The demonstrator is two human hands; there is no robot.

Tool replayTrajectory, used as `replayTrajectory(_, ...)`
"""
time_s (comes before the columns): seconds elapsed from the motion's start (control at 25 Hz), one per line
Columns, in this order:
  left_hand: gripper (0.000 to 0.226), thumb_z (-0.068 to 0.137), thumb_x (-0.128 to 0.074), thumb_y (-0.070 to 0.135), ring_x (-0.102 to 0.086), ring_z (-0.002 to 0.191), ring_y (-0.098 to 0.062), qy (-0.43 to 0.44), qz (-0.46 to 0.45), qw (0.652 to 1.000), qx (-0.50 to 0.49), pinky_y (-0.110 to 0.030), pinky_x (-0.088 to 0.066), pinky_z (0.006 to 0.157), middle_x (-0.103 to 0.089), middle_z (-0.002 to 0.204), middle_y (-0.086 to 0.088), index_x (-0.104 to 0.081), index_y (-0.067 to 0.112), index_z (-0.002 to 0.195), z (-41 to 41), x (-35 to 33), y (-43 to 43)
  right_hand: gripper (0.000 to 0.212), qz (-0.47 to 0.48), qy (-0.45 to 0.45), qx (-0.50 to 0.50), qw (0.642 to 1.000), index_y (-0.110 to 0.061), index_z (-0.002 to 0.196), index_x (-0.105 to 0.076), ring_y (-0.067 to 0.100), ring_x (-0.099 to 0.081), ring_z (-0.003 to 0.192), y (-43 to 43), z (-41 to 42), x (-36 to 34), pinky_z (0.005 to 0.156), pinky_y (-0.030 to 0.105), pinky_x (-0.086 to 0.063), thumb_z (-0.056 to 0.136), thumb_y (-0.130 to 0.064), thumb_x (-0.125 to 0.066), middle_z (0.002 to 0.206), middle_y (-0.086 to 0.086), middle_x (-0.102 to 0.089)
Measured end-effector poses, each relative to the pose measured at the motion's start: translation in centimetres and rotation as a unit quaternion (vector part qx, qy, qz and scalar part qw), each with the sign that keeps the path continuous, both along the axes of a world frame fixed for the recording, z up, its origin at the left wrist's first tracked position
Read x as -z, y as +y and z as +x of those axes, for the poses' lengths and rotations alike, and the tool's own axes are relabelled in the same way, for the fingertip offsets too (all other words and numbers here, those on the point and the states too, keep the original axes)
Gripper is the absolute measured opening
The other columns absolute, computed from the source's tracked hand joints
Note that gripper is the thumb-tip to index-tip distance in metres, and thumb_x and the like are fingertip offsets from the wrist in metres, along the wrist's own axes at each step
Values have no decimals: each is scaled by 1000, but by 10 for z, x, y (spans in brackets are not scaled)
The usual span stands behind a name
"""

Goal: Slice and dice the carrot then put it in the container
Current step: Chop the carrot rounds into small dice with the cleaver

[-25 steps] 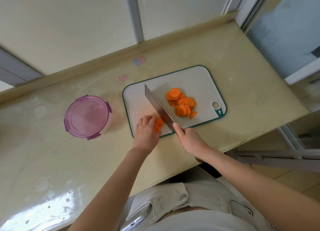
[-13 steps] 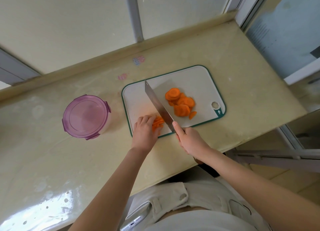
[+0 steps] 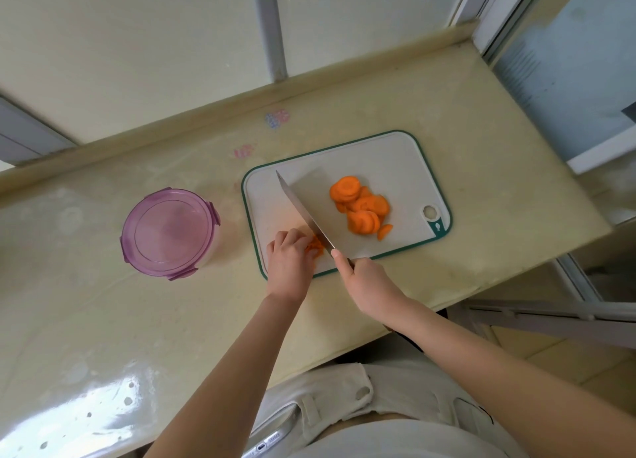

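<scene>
Carrot stub: near-left of board, left hand clamps it; firm, short, prob. rolls, so pin close by blade.
Slices: piled mid-board, light, stiff.
Knife: right hand grips handle.
Container: lid on, left on desk.
Hidden: stub mostly under fingers; handle inside fist.

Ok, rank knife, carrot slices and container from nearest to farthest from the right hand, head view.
1. Knife, gripped in the right hand itself.
2. Carrot slices, on the board just beyond.
3. Container, far left, off the board.
</scene>
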State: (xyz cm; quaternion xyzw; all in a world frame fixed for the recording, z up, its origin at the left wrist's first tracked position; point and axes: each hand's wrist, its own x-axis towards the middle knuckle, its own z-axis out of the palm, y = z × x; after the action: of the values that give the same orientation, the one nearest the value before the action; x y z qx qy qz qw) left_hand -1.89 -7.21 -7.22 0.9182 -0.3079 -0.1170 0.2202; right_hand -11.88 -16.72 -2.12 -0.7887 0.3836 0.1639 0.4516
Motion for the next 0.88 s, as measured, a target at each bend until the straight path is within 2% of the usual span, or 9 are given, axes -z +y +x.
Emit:
replayTrajectory(0.16,16,84,-65,14,-50,95,-30,10,-6,1000,4,-36,-35,84,-64,95,-5,-72,11,98,0,0,1,59,-7,-12,-3,1000,-12,55,-33,19,-40,52,2,2,9,53,33,-31,99,-52,-31,53,3,-39)
replayTrajectory(0.36,18,85,-63,16,-47,96,-29,20,-5,1000,6,-34,-32,83,-61,94,-7,-70,11,101,3,-4,1,60,6,-43,2,999,-11,54,-32,18,-38,51,-8,10,7,59,32,-32,100,-49,-31,53,4,-39)
replayTrajectory(0.6,30,86,-62,18,-45,101,-27,55,-15,998,7,-31,-32,87,-60,104,-5,-63,16,115,9,-9,2,61,23,-53,-1,998,-8,58,-37,20,-39,52,-13,4,9,63,34,-37,99,-53,-30,53,6,-40)
replayTrajectory(0.72,37,83,-66,21,-45,109,-26,60,-34,998,-10,-30,-30,94,-58,111,-4,-60,15,119,8,-11,3,62,26,-54,7,998,-5,61,-42,21,-42,54,-16,0,5,66,37,-43,98,-55,-31,56,8,-43)
replayTrajectory(0.88,39,80,-69,31,-44,113,-22,35,-19,999,-15,-31,-26,100,-57,113,-1,-60,16,115,3,-10,6,61,49,-55,31,997,-7,63,-42,16,-39,47,-16,-8,-1,57,31,-38,97,-57,-31,53,4,-40)
